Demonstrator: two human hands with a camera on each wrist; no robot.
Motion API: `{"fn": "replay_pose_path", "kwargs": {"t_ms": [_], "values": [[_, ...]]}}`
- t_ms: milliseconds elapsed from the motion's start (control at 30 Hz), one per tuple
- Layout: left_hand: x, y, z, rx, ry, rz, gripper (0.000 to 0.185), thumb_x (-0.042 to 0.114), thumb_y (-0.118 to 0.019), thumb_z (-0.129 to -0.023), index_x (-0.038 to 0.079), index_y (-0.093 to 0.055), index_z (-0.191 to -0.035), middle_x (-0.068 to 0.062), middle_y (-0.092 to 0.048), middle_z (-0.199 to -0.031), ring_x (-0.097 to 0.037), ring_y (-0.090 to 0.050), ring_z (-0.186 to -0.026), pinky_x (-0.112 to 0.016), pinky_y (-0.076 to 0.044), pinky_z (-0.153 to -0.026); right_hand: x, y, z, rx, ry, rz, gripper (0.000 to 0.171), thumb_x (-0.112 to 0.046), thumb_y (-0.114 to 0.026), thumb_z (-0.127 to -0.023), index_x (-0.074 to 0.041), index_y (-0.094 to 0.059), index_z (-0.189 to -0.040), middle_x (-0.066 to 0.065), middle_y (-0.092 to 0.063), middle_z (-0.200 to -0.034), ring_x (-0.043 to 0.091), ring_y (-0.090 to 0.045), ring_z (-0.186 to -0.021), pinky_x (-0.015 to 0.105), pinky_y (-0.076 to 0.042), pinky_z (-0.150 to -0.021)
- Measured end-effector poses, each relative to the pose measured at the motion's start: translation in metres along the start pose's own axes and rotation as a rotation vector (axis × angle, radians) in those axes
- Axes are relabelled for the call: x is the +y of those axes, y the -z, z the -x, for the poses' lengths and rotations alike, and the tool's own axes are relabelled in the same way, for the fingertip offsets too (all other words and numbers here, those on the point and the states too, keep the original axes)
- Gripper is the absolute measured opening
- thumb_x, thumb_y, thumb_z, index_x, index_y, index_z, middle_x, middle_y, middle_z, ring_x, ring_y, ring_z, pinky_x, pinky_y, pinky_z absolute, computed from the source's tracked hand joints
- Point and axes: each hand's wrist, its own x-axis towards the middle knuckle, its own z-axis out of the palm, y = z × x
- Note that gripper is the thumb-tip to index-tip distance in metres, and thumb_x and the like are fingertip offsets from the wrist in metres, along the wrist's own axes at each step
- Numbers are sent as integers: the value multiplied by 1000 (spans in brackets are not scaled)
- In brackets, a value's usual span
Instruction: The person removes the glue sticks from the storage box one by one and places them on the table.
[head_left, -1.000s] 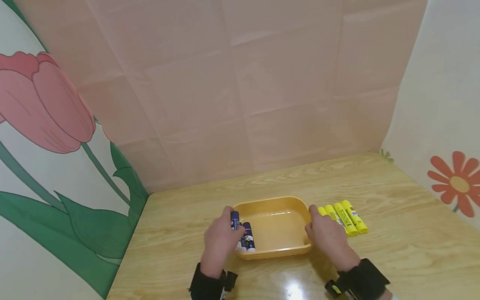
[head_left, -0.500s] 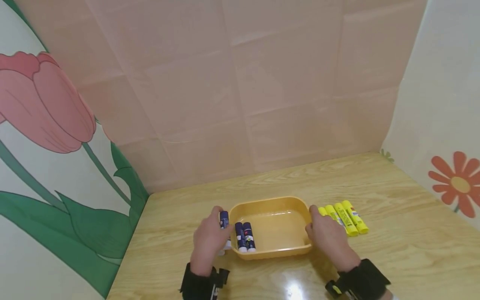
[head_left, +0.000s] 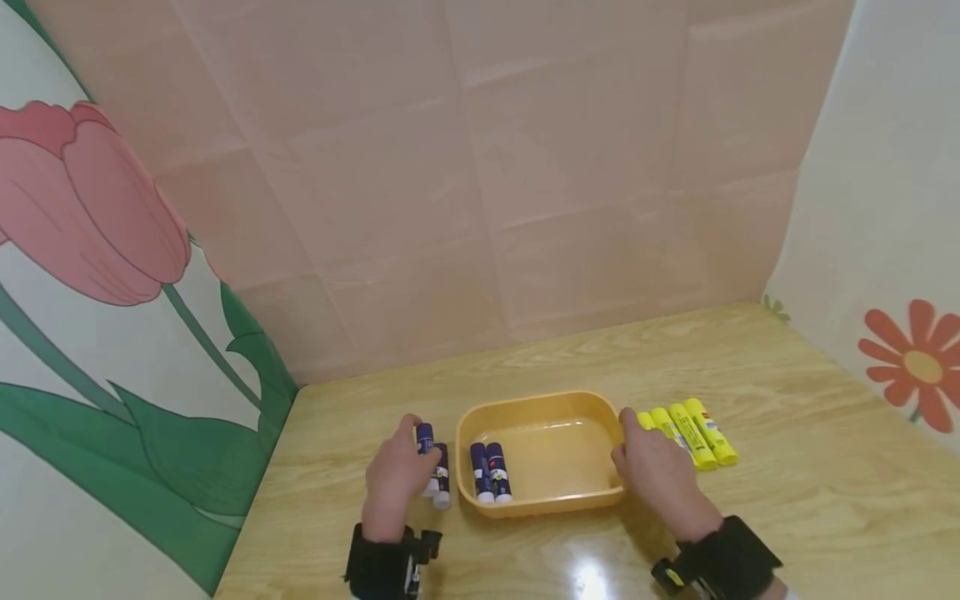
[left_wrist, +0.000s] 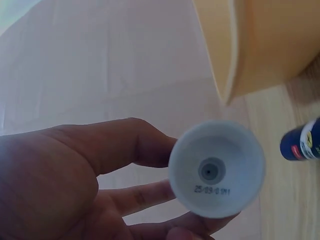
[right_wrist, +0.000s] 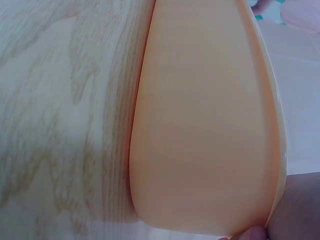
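Two hands work at a yellow-orange tray [head_left: 592, 498] on the wooden bench [head_left: 787, 500]. Left of the tray, the left hand [head_left: 392, 479] holds a dark blue glue stick [head_left: 425, 442] with a white base; in the left wrist view its fingers [left_wrist: 120, 145] curl round the tube, whose round white base [left_wrist: 216, 169] faces the camera, with a printed date on it. A second blue glue stick [head_left: 442, 479] lies on the bench just beside that hand, between it and the tray's left wall; in the left wrist view its dark blue end [left_wrist: 301, 144] shows at the right edge, below the tray's outer wall [left_wrist: 270, 45]. Two more blue glue sticks [head_left: 490, 471] lie side by side inside the tray, against its left wall. The right hand [head_left: 654, 471] rests at the tray's right end, the thumb [head_left: 619, 458] on the rim and the index finger stretched along the rim's outer side; the right wrist view shows the tray's outer wall [right_wrist: 205, 125] close up and a fingertip [right_wrist: 252, 233] touching its lower edge, but how far the other fingers bend I cannot tell. Four yellow glue sticks [head_left: 693, 433] lie in a row on the bench just right of that hand, touching one another
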Motion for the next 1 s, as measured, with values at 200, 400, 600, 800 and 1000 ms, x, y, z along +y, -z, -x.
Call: {"fn": "replay_pose_path", "kwargs": {"t_ms": [200, 400, 600, 800, 1000], "values": [[-11, 0, -9, -26, 36, 10, 55, 26, -66, -93, 8, -47, -141, -16, -66, -104, -21, -57, -68, -32, -40, -55, 0, 0, -1, 1, 3, 2, 42, -11, -53, -92, 5, -43, -129, 7, -47, -63, 21, -45, -51, 32, -35, -45], [-20, -6, -15, -53, 54, -6, 52, 24, -65, -93, 7, -48, -139, -15, -65, -97, -23, -57, -68, -33, -42, -56, 1, -1, -1, 17, 12, 5, 40, -11, -53, -90, 5, -44, -127, 7, -47, -61, 21, -44, -50, 32, -34, -44], [-29, -15, -21, -68, 65, -14, 51, 23, -65, -93, 6, -49, -138, -16, -65, -100, -23, -58, -71, -35, -44, -59, 1, -1, -2, 19, 14, 3, 39, -11, -54, -91, 4, -45, -126, 7, -47, -62, 22, -44, -50, 32, -34, -45], [-32, -21, -26, -88, 86, -14, 48, 22, -64, -95, 5, -50, -136, -19, -65, -109, -25, -58, -77, -38, -47, -64, 2, -1, -1, 32, 25, 9, 38, -12, -54, -90, 3, -45, -124, 8, -47, -63, 23, -45, -51, 35, -35, -45], [-37, -28, -30, -107, 91, -20, 45, 20, -64, -94, 4, -51, -134, -20, -65, -113, -28, -59, -83, -43, -49, -70, 1, -1, 0, 30, 19, 12, 39, -12, -54, -90, 3, -45, -125, 8, -47, -63, 23, -45, -51, 35, -35, -45]]}}
